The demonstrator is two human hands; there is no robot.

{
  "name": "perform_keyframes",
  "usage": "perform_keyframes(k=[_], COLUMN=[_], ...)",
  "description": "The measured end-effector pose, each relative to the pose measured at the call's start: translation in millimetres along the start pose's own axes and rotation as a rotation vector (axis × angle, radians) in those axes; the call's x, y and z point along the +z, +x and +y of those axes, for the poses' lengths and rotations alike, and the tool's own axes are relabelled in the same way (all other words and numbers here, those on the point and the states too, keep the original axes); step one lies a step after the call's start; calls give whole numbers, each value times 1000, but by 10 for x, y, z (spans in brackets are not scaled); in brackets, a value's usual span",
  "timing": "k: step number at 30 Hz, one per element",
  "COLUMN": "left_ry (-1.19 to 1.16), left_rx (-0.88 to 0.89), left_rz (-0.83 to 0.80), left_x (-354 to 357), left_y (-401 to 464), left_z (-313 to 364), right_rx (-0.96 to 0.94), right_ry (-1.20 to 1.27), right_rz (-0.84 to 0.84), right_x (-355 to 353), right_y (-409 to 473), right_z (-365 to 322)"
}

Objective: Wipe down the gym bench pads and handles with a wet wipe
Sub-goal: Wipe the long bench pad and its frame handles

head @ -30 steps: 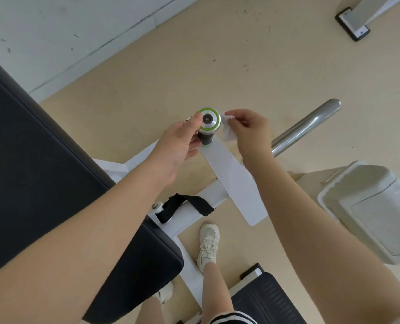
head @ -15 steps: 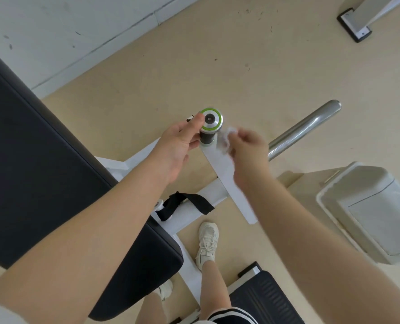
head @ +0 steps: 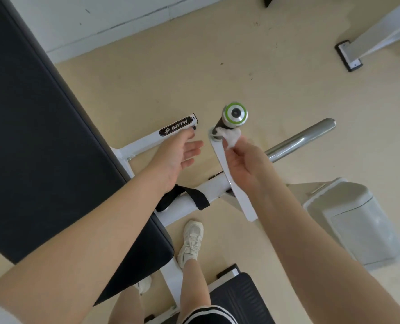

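A black handle with a silver, green-ringed end cap [head: 235, 113] stands up from a white arm of the bench frame [head: 231, 181]. My right hand [head: 243, 164] pinches a crumpled white wet wipe [head: 230, 136] against the handle's base, just below the cap. My left hand [head: 179, 153] hovers left of the handle, palm up, fingers relaxed and holding nothing. The large black back pad [head: 42, 146] fills the left side. A smaller black seat pad [head: 238, 300] shows at the bottom.
A chrome bar [head: 299, 141] sticks out to the right behind my right hand. A grey lidded bin [head: 355, 220] stands on the floor at the right. My feet in white shoes [head: 192, 242] stand by the frame. Another white machine foot [head: 351, 54] sits top right.
My left hand has let go of the handle and drawn back to the left, fingers opening. My right hand with the wipe has slid down from the cap to the handle's base.
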State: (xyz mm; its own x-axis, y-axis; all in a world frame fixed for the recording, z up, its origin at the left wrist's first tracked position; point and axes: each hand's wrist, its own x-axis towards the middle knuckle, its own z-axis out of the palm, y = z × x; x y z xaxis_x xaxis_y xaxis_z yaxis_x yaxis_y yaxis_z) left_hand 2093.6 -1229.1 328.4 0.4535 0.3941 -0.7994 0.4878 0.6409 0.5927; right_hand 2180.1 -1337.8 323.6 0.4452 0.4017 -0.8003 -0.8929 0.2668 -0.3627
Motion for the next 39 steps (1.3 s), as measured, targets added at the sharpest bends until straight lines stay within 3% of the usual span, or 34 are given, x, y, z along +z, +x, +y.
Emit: perform_keyframes(k=[6, 9, 13, 16, 18, 20, 23, 24, 26, 28, 31, 32, 35, 37, 39], left_ry=[-35, -32, -40, -56, -63, -71, -109, -119, -116, -96, -53, -37, -2, 21, 31], left_rx=[25, 23, 1, -19, -21, -14, -18, -24, -35, -39, -21, -8, 20, 28, 42], left_rz=[-48, -29, 6, 20, 20, 11, 5, 8, 22, 51, 69, 68, 59, 55, 31], left_x=[8, -4, -25, -19, -3, 23, 71, 84, 100, 81, -26, -77, -259, -395, -500], left_y=[11, 86, 158, 154, 130, 105, 79, 70, 51, 29, -25, -54, -180, -293, -424], left_z=[53, 23, -68, -92, -77, -39, 1, -8, -59, -127, -203, -223, -263, -284, -290], right_rx=[-306, -363, -255, -42, 20, -19, -180, -229, -175, -8, 71, 23, -68, -171, -252], right_ry=[-809, -1227, -1735, -1897, -1840, -1573, -1022, -1035, -1163, -897, -605, -718, -185, 37, 67], right_rz=[-46, -198, -501, -669, -733, -730, -355, -208, 50, 159, 376, 374, 252, 220, 106], right_x=[1, 272, 643, 833, 909, 914, 684, 538, 158, -59, 57, 141, 289, 349, 369], right_y=[245, 564, 777, 752, 642, 527, 395, 368, 315, 275, 295, 189, 60, -74, -293], right_z=[-619, -791, -788, -778, -846, -943, -926, -823, -456, -65, 255, 297, 350, 376, 441])
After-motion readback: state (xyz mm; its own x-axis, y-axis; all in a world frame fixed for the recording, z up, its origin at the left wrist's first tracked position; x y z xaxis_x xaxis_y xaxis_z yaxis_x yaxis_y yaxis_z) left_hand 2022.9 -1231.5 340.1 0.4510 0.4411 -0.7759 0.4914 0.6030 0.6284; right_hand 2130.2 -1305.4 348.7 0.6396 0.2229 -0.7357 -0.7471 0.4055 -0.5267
